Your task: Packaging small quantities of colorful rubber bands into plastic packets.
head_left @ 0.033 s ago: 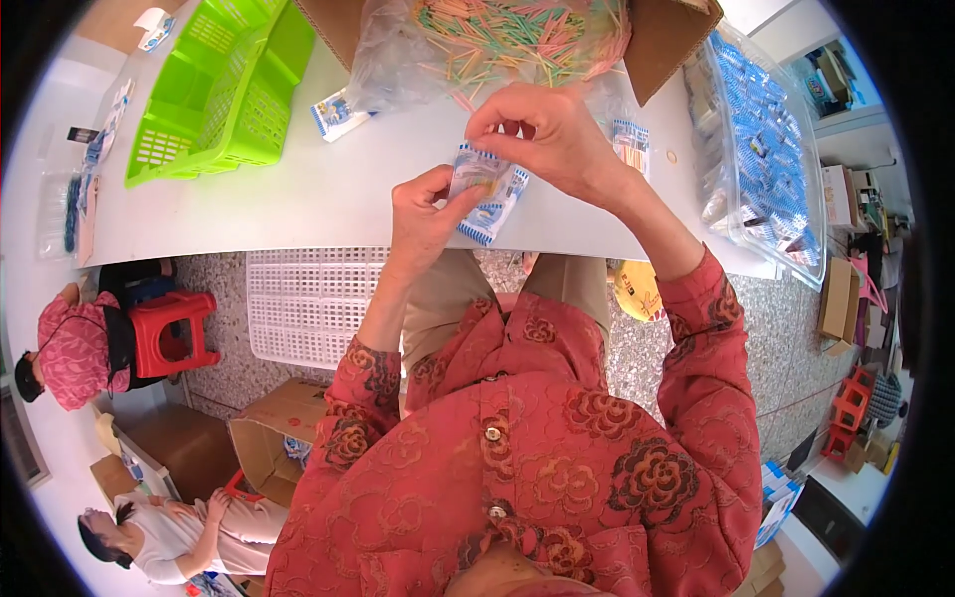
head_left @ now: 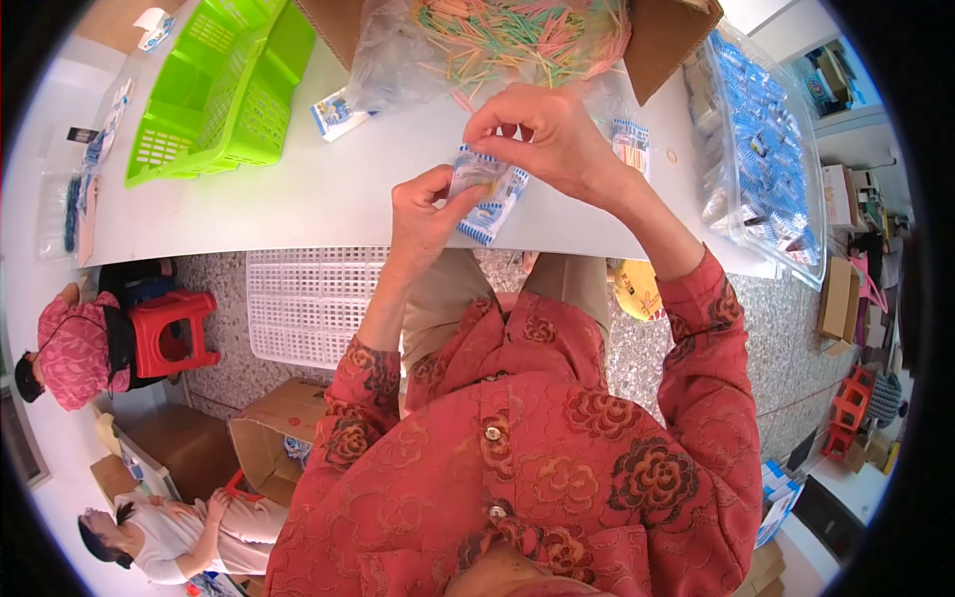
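A small blue-and-white plastic packet (head_left: 489,214) with a partly see-through face is held over the front part of the table. My left hand (head_left: 423,214) grips it by its left side, thumb lying across the face. At the packet's upper end, my right hand (head_left: 542,139) is closed in a pinch on the top edge; its fingertips partly hide that edge. Just beyond my hands, a clear plastic bag (head_left: 388,75) is spread inside a cardboard box (head_left: 671,40). Many thin pink, green and yellowish sticks (head_left: 507,35) lie in the bag.
A bright green basket (head_left: 214,109) stands at the left. On the right is a clear tub (head_left: 736,214) full of blue-and-white packets. Another packet (head_left: 338,114) lies left of the bag, and one more (head_left: 631,147) behind my right wrist. A white crate (head_left: 308,308) is below the table edge.
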`<state>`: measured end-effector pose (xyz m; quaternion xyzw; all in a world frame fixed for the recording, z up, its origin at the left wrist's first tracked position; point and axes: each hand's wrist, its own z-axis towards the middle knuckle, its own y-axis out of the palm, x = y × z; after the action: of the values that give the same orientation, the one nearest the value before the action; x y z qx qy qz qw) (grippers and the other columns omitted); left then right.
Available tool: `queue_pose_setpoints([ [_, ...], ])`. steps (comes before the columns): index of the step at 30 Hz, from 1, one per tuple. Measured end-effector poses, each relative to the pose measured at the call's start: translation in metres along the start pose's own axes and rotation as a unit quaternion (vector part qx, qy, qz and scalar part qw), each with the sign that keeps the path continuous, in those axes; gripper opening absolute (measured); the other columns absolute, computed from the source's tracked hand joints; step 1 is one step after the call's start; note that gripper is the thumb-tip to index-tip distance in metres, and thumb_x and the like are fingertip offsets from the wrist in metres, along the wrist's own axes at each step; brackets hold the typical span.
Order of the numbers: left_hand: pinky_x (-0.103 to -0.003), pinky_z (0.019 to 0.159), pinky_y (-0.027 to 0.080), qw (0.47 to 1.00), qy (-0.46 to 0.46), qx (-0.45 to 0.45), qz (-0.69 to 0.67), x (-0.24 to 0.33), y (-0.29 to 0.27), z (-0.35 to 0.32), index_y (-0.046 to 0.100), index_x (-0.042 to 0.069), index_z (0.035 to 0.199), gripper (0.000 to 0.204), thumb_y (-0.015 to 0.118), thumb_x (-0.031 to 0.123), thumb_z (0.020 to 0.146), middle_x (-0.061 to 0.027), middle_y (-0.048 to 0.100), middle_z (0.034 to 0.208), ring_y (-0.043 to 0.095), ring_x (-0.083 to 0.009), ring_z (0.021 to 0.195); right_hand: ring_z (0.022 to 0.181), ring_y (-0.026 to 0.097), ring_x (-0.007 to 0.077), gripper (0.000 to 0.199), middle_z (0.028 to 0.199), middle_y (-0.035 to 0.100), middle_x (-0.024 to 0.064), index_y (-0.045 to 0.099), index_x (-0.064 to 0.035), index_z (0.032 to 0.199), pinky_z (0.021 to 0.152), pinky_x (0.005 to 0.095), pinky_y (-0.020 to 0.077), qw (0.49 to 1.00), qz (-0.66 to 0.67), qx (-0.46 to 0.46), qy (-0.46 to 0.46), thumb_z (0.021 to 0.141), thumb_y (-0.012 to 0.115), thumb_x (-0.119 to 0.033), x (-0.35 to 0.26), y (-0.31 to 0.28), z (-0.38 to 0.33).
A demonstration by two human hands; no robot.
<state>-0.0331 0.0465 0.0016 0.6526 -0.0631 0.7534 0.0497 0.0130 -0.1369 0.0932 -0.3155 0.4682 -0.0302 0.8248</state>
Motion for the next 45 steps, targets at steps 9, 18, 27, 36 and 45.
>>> queue_pose_setpoints([
  [9, -0.02, 0.067, 0.049, 0.993, -0.013, 0.011, -0.114, 0.004, 0.002, 0.0, 0.066, -0.004, 0.099, 0.017, 0.066, 0.002, 0.083, -0.004, 0.067, 0.087, 0.059, -0.0062, 0.074, 0.1, 0.058, 0.0223, 0.027, 0.116, 0.06, 0.0104, 0.062, -0.0024, 0.111, 0.086, 0.0341, 0.0455, 0.988, -0.092, 0.003, -0.124, 0.085, 0.06, -0.011, 0.016, 0.009, -0.01],
  [18, -0.021, 0.068, 0.049, 0.996, -0.025, 0.006, -0.085, 0.012, 0.019, 0.0, 0.065, -0.003, 0.098, 0.016, 0.065, 0.002, 0.083, -0.0034, 0.067, 0.086, 0.059, -0.0055, 0.075, 0.094, 0.057, 0.0088, 0.029, 0.109, 0.061, 0.0057, 0.061, -0.0031, 0.115, 0.081, 0.0255, 0.0473, 0.959, 0.243, 0.012, 0.147, 0.086, 0.062, -0.007, 0.03, 0.012, -0.051],
  [27, -0.022, 0.072, 0.047, 0.999, -0.038, -0.012, -0.011, -0.004, 0.049, -0.009, 0.063, -0.001, 0.093, 0.012, 0.066, 0.004, 0.082, -0.0038, 0.065, 0.09, 0.058, -0.0074, 0.081, 0.085, 0.058, 0.0055, 0.025, 0.095, 0.066, 0.0004, 0.063, -0.0016, 0.109, 0.075, 0.0225, 0.049, 0.937, 0.204, 0.086, 0.272, 0.085, 0.064, -0.006, 0.062, 0.019, -0.121],
  [36, -0.032, 0.085, 0.045, 0.963, 0.075, 0.095, 0.24, -0.034, 0.008, 0.001, 0.064, 0.002, 0.099, 0.026, 0.071, 0.01, 0.075, -0.0086, 0.065, 0.099, 0.059, -0.0224, 0.094, 0.081, 0.056, 0.0048, 0.025, 0.092, 0.066, -0.0011, 0.064, -0.0022, 0.11, 0.074, 0.0247, 0.0476, 0.937, 0.142, 0.114, 0.3, 0.086, 0.062, -0.009, 0.129, -0.065, -0.163],
  [45, -0.04, 0.094, 0.038, 0.907, 0.081, 0.069, 0.406, -0.044, 0.009, -0.006, 0.064, 0.001, 0.103, 0.043, 0.077, 0.021, 0.066, -0.0124, 0.057, 0.115, 0.05, -0.0313, 0.108, 0.082, 0.055, 0.017, 0.035, 0.108, 0.059, 0.0098, 0.059, -0.0021, 0.111, 0.069, 0.0281, 0.0459, 0.901, -0.245, 0.258, 0.249, 0.078, 0.065, -0.006, 0.124, -0.049, -0.151],
])
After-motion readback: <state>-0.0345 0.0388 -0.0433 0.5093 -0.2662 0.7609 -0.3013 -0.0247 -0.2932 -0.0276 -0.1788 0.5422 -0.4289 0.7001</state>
